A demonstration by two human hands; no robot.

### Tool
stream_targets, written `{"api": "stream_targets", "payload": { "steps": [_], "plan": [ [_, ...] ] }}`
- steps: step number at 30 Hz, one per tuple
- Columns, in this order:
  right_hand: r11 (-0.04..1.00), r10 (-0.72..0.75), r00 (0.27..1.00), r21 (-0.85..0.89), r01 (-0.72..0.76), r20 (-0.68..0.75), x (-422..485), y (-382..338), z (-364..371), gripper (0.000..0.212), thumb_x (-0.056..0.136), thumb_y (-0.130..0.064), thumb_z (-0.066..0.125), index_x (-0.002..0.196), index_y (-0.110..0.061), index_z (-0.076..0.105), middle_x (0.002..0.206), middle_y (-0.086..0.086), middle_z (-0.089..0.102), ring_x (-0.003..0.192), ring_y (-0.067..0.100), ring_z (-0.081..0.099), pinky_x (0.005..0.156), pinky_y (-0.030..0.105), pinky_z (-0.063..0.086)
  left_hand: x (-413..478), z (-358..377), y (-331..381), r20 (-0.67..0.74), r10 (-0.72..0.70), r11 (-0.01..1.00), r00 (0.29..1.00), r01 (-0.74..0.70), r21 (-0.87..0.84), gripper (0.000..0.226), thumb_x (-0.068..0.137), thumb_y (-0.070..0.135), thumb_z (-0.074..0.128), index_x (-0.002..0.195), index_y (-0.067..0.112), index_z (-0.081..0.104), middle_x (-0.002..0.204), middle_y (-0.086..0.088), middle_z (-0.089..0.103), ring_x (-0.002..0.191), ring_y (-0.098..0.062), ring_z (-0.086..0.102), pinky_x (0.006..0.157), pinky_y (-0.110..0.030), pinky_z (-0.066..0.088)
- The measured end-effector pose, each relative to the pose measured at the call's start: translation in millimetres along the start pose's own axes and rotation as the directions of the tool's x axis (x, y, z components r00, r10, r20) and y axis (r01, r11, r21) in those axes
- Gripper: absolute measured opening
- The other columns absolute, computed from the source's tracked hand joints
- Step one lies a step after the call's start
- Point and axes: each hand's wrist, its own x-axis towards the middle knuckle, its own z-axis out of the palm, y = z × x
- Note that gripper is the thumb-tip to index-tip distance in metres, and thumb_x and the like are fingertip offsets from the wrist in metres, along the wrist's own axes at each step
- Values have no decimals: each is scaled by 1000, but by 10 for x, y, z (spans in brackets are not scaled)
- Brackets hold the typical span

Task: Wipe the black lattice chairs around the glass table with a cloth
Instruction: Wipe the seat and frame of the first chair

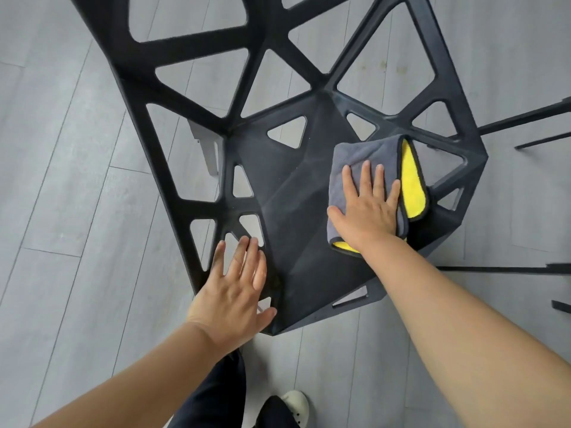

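Head view: folded grey-and-yellow cloth [370,168] flat on black lattice chair [296,242].

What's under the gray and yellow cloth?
The cloth lies on the black chair seat, with the right hand flat on top. The seat part beneath is covered, so any holes or dust there are hidden.

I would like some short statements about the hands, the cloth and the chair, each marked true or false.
1. The right hand presses flat on the cloth. True.
2. The cloth is red and white. False: it is grey with a yellow side.
3. The left hand holds the cloth too. False: it rests bare on the edge of the chair seat.
4. The cloth lies on the seat. True.
5. The floor is carpeted. False: grey planks.
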Motion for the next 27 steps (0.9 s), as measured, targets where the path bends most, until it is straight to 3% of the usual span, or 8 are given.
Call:
{"api": "stream_targets", "payload": {
  "steps": [4, 7, 10, 13, 15, 19, 23, 27],
  "plan": [
    [980, -194, 981, 43, 193, 20, -249, -462, -33, 76, 90, -53, 29, 150, -28, -10, 159, 9, -11, 144, 31, -16, 113, 57, -6, -8, -17, -1, -3, -5, 1000, 1000, 5, -22, 81, 83, 54, 33, 133, -9, 42, 144, -26, 37, 138, -40, 29, 110, -61, 19],
    [935, -346, 938, 93, 343, 17, -525, -765, -5, 73, 89, -51, 29, 151, -29, -3, 159, 8, -7, 145, 30, -13, 114, 54, -7, 18, -180, -22, -11, -4, 1000, 1000, 3, -29, 67, 83, 44, 35, 123, -4, 58, 133, -23, 53, 133, -38, 39, 112, -59, 18],
    [902, -422, 906, 103, 420, 0, -685, -901, 46, 71, 87, -49, 28, 151, -28, 7, 160, 8, 1, 145, 31, -9, 114, 56, -4, 134, -490, -233, -152, -62, 996, 986, 71, 61, 37, 78, 27, 48, 94, 3, 72, 110, -18, 66, 132, -36, 40, 115, -56, 12],
    [893, -445, 895, 62, 445, -15, -573, -840, 29, 68, 85, -48, 25, 150, -31, 13, 159, 5, 7, 146, 31, -5, 114, 58, -3, 323, -775, -556, -280, -207, 969, 937, 236, 74, 34, 81, 23, 49, 99, 3, 69, 116, -16, 64, 138, -34, 31, 115, -57, 8],
    [903, -426, 905, 53, 426, -15, -370, -748, 5, 68, 85, -48, 30, 150, -35, 13, 160, 2, 6, 146, 29, -5, 114, 57, -6, 423, -860, -669, -240, -275, 947, 931, 306, 101, 36, 83, 25, 50, 104, 3, 68, 119, -16, 63, 140, -34, 28, 116, -56, 4],
    [950, -312, 950, -15, 312, -17, 151, -433, -48, 70, 87, -53, 27, 150, -37, 1, 160, 0, -6, 146, 26, -11, 114, 54, -8, 459, -852, -702, -168, -301, 944, 939, 319, 89, 29, 80, 25, 54, 95, 7, 70, 103, -11, 68, 133, -33, 40, 116, -53, 4],
    [984, -152, 987, -102, 145, -61, 650, -64, -156, 71, 92, -58, 26, 149, -33, -10, 159, 5, -12, 144, 31, -16, 114, 56, -7, 461, -842, -763, -193, -289, 950, 938, 305, 63, 20, 78, 18, 51, 76, 10, 68, 89, -9, 68, 126, -35, 47, 115, -54, 8],
    [999, 23, 996, -40, -26, -84, 839, -201, -163, 72, 92, -54, 25, 150, -29, -9, 158, 10, -12, 143, 34, -18, 113, 58, -9, 487, -787, -778, -234, -295, 951, 926, 307, 16, 28, 76, 14, 37, 72, 9, 64, 86, -10, 67, 124, -36, 49, 115, -53, 5]
  ]
}}
